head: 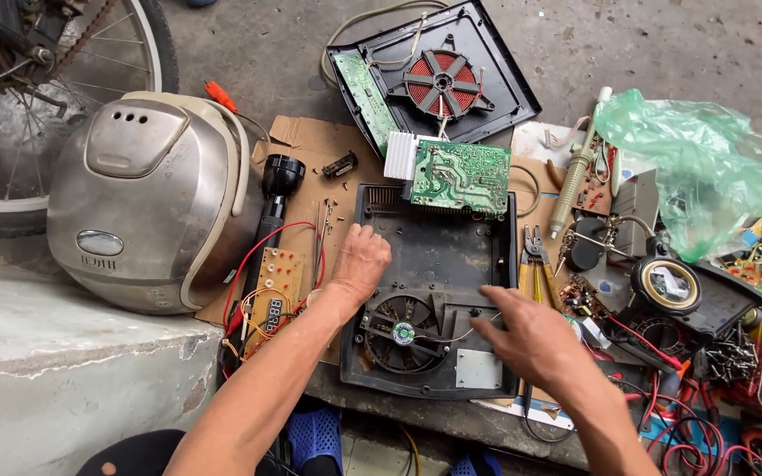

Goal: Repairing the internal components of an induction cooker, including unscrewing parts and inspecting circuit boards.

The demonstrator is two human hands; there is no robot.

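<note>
An opened black induction cooker base (434,256) lies on cardboard, with a round cooling fan (403,332) at its near left. My left hand (359,262) rests flat on the base's left edge, holding nothing. My right hand (526,333) hovers over the near right part of the base, fingers bent toward a thin wire beside the fan; whether it pinches the wire I cannot tell. A green circuit board (460,176) with a white heat sink (399,155) lies tilted over the far rim. The black top panel with a red coil (441,83) lies farther back.
A silver rice cooker (147,198) lies on its side at left, by a bicycle wheel (55,97). A small brown control board with wires (273,291) sits left of the base. Yellow-handled pliers (535,260), a solder sucker (575,167), a green plastic bag (707,167) and cluttered parts fill the right.
</note>
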